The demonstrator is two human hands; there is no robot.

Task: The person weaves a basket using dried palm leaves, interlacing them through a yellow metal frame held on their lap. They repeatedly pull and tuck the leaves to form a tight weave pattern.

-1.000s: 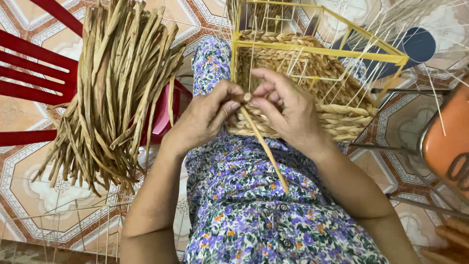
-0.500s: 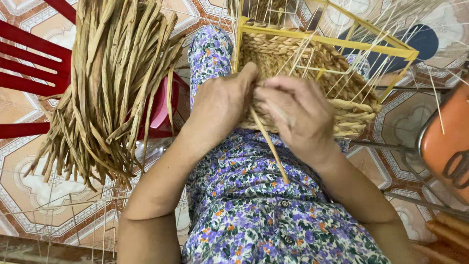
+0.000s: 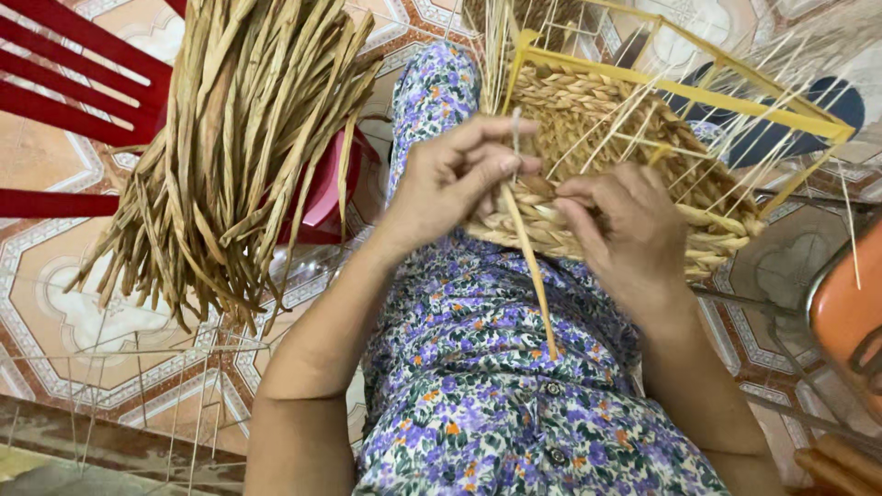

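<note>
Left fingers (image 3: 487, 165) pinching strand (image 3: 531, 266), basket (image 3: 634, 156)

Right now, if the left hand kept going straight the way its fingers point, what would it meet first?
The left hand points right, toward the basket. It would likely meet the thin upright spokes at the yellow frame first, though depth is unclear.

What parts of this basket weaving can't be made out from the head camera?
- Right hand fingertips: curled into the woven basket, hidden by their own knuckles.
- Left hand: it pinches a strand, but the fingers cover where the strand enters the weave.
- Yellow wire frame: far corner cut off by the top edge.
- Orange object: cut by the right edge, kind unclear.
- Bundle of dried strips: top cut off, its support hidden.
</note>
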